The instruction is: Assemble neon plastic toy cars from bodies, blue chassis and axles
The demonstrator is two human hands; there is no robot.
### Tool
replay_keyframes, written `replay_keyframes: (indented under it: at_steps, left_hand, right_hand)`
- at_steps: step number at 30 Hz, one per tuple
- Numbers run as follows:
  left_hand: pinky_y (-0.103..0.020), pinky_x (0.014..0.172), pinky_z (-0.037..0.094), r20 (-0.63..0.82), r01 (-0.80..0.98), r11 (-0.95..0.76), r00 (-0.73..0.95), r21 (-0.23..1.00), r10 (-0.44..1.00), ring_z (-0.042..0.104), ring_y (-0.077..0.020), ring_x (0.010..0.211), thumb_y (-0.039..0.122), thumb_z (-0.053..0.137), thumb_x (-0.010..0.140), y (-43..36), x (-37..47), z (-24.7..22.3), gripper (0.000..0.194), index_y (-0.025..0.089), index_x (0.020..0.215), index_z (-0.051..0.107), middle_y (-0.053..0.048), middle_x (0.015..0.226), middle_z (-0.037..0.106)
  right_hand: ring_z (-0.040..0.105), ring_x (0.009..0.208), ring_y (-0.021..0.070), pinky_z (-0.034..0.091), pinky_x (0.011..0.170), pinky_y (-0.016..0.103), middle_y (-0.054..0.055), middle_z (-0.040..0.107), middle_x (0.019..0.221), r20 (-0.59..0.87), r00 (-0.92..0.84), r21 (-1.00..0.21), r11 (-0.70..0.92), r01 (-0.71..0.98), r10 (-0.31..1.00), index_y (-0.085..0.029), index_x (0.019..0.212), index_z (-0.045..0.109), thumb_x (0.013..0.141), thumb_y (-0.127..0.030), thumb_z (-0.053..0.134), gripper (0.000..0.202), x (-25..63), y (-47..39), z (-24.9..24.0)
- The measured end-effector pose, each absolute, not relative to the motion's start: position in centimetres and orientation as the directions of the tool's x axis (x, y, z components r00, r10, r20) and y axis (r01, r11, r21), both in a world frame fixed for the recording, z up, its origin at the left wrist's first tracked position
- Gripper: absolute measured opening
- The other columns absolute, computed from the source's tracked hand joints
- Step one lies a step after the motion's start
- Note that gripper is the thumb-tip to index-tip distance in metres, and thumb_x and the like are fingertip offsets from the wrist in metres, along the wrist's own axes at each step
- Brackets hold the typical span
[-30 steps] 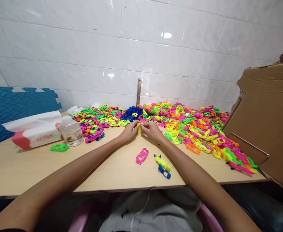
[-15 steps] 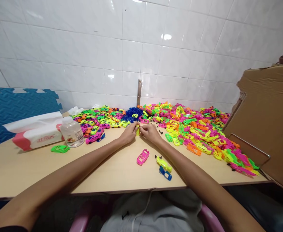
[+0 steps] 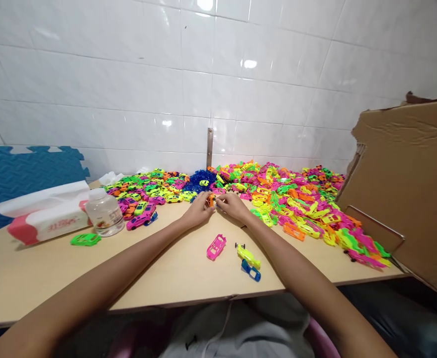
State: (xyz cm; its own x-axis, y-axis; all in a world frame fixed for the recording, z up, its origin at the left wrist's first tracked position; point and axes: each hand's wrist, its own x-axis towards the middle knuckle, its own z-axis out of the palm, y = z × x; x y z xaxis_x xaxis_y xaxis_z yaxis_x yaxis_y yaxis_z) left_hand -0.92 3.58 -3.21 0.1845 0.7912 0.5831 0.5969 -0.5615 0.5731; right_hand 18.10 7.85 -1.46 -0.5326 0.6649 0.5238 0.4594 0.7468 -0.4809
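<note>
At the middle of the table, a small toy car [image 3: 212,200] with an orange side showing sits between my two hands. My left hand [image 3: 199,211] is closed around it, fingertips at its left side. From the right, my right hand [image 3: 232,206] pinches at the same car, its fingertips hiding part of it. Nearer to me lie a pink car shell [image 3: 216,247], a yellow car base [image 3: 248,257] with a black wheel axle, and a blue window piece [image 3: 251,270]. Just behind my hands is a heap of blue window pieces [image 3: 199,180].
Assembled toy cars [image 3: 154,186] are piled at the back left. A large heap of loose shells and bases [image 3: 296,199] spreads to the right, by a cardboard box [image 3: 404,189]. On the left stand a plastic bottle [image 3: 104,213], a tissue pack [image 3: 50,219] and a green car shell [image 3: 86,239].
Between my fingers, orange now shows where yellow showed before. My left hand has rolled slightly around the car. The whole view has shifted a little.
</note>
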Motion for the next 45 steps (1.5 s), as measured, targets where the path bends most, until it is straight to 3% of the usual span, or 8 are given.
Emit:
replay_keyframes:
  at_steps: [6, 9, 18, 22, 29, 35, 40, 45]
  left_hand:
    - [-0.035, 0.072, 0.05, 0.522, 0.535, -0.464, 0.049, 0.706, 0.851, 0.06, -0.0223, 0.081, 0.043, 0.067, 0.083, 4.5, -1.9, -3.4, 0.041, 0.018, 0.115, 0.058, -0.005, 0.092, 0.061]
    - [-0.032, 0.067, 0.049, 0.489, 0.484, -0.442, 0.032, 0.755, 0.872, 0.061, -0.0209, 0.078, 0.042, 0.071, 0.08, 4.5, -2.0, -3.5, 0.038, 0.019, 0.108, 0.058, -0.003, 0.087, 0.061]
    - [-0.032, 0.07, 0.05, 0.423, 0.375, -0.397, 0.015, 0.838, 0.906, 0.063, -0.0191, 0.079, 0.031, 0.079, 0.07, 4.7, -1.7, -3.7, 0.049, 0.02, 0.112, 0.054, -0.001, 0.088, 0.062]
    - [-0.033, 0.073, 0.051, 0.401, 0.335, -0.388, 0.032, 0.859, 0.916, 0.064, -0.0184, 0.081, 0.028, 0.077, 0.072, 4.7, -1.6, -3.8, 0.046, 0.02, 0.108, 0.05, 0.0, 0.087, 0.06]
    - [-0.033, 0.074, 0.056, 0.394, 0.286, -0.39, 0.045, 0.875, 0.918, 0.064, -0.0153, 0.08, 0.023, 0.066, 0.081, 4.5, -1.5, -3.9, 0.042, 0.022, 0.116, 0.043, 0.001, 0.091, 0.053]
    - [-0.031, 0.075, 0.055, 0.418, 0.269, -0.425, 0.087, 0.864, 0.904, 0.065, -0.0138, 0.077, 0.015, 0.066, 0.074, 4.0, -1.6, -3.1, 0.05, 0.022, 0.121, 0.052, -0.001, 0.1, 0.059]
    - [-0.031, 0.075, 0.055, 0.428, 0.246, -0.439, 0.101, 0.864, 0.898, 0.066, -0.0161, 0.08, 0.017, 0.07, 0.069, 4.1, -1.7, -3.2, 0.038, 0.018, 0.106, 0.061, -0.004, 0.104, 0.064]
    - [-0.031, 0.071, 0.055, 0.42, 0.206, -0.429, 0.088, 0.88, 0.903, 0.067, -0.016, 0.074, 0.022, 0.079, 0.067, 4.3, -1.9, -3.5, 0.041, 0.017, 0.104, 0.062, -0.002, 0.095, 0.065]
  right_hand:
    - [0.064, 0.072, 0.017, 0.044, 0.065, 0.024, 0.004, 0.073, 0.081, 0.56, -0.349, -0.559, 0.654, 0.51, 0.751, -0.017, 0.083, 0.075, 0.093, -0.038, 0.055, 0.031, 21.3, 10.1, -0.6]
    - [0.065, 0.068, 0.0168, 0.046, 0.061, 0.025, 0.006, 0.075, 0.087, 0.533, -0.269, -0.618, 0.586, 0.524, 0.802, -0.015, 0.091, 0.077, 0.092, -0.037, 0.054, 0.031, 23.8, 11.3, -0.2]
    - [0.063, 0.06, 0.0159, 0.043, 0.052, 0.023, 0.006, 0.074, 0.07, 0.269, -0.4, -0.675, 0.468, 0.57, 0.876, -0.014, 0.074, 0.079, 0.07, -0.031, 0.08, 0.017, 27.4, 12.0, 0.0]
    - [0.063, 0.061, 0.0164, 0.043, 0.055, 0.024, 0.005, 0.071, 0.063, 0.242, -0.447, -0.665, 0.482, 0.57, 0.861, -0.014, 0.061, 0.075, 0.061, -0.022, 0.085, 0.012, 27.2, 12.0, -0.2]
    - [0.063, 0.069, 0.0175, 0.047, 0.06, 0.026, 0.007, 0.073, 0.076, 0.409, -0.41, -0.728, 0.563, 0.392, 0.815, -0.014, 0.074, 0.075, 0.067, -0.046, 0.084, 0.034, 25.3, 11.3, 0.2]
    - [0.065, 0.061, 0.0175, 0.054, 0.057, 0.028, 0.006, 0.072, 0.074, 0.439, -0.465, -0.806, 0.566, 0.173, 0.768, -0.015, 0.101, 0.075, 0.07, -0.062, 0.079, 0.057, 21.1, 9.5, -0.4]
    - [0.067, 0.063, 0.0193, 0.056, 0.059, 0.03, 0.008, 0.071, 0.071, 0.421, -0.538, -0.822, 0.558, 0.116, 0.731, -0.013, 0.085, 0.077, 0.067, -0.067, 0.08, 0.057, 19.2, 8.6, -1.5]
    - [0.054, 0.052, 0.0109, 0.042, 0.046, 0.022, 0.005, 0.07, 0.072, 0.459, -0.548, -0.775, 0.617, 0.137, 0.699, -0.014, 0.082, 0.079, 0.074, -0.06, 0.079, 0.046, 18.5, 8.1, -1.7]
